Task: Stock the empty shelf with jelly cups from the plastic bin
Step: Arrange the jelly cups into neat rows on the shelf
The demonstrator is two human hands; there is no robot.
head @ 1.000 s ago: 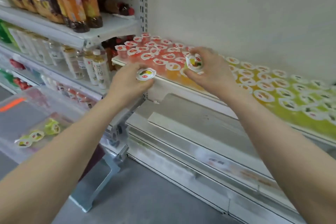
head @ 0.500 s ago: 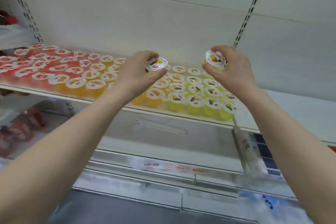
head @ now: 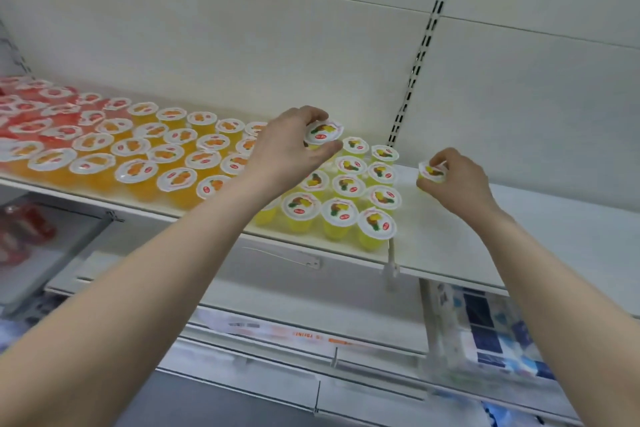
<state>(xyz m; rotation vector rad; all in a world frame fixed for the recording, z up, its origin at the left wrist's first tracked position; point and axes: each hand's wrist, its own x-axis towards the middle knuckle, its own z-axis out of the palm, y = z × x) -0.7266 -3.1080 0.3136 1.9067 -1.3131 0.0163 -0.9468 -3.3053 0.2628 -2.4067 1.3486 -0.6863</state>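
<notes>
While the left hand (head: 287, 152) pinches one yellow jelly cup (head: 322, 133) over the shelf (head: 450, 246), the right hand (head: 457, 180) grips another cup (head: 430, 172).

Both arms are extended forward. A jelly cup (head: 322, 133) is pinched by the left hand (head: 287, 152), a second cup (head: 431, 172) by the right hand (head: 457, 180).

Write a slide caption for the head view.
The left hand holds a jelly cup above the yellow rows; the right hand holds a second cup at the bare end of the shelf.
</notes>
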